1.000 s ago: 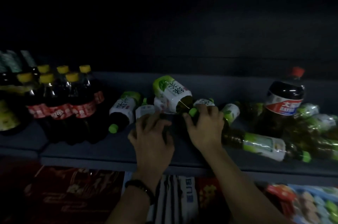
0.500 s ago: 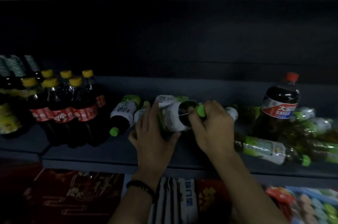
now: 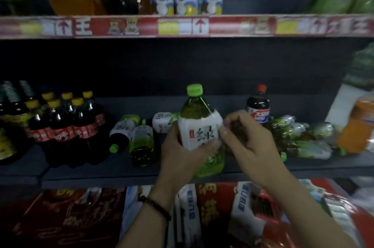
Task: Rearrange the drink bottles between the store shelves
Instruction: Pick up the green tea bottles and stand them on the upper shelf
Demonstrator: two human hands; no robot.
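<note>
Your left hand [image 3: 182, 156] wraps the green tea bottle [image 3: 199, 126] from its 7 o'clock, fingers curled round the label. The bottle is upright, cap at 12, base at the middle shelf [image 3: 101, 175] front edge. Your right hand [image 3: 247, 142] is at its 3 o'clock, fingers curled, thumb on the label; can't tell if it grips. A red-capped cola bottle [image 3: 258, 110] stands at 2 o'clock.

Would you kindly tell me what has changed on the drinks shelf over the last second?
The green tea bottle, lying on its side before, is now held upright by the left hand gripping its body. The right hand has left the neck and touches the label's right edge. The yellow-capped bottles, the red-capped cola bottle and the other lying green bottles stay put.
</note>
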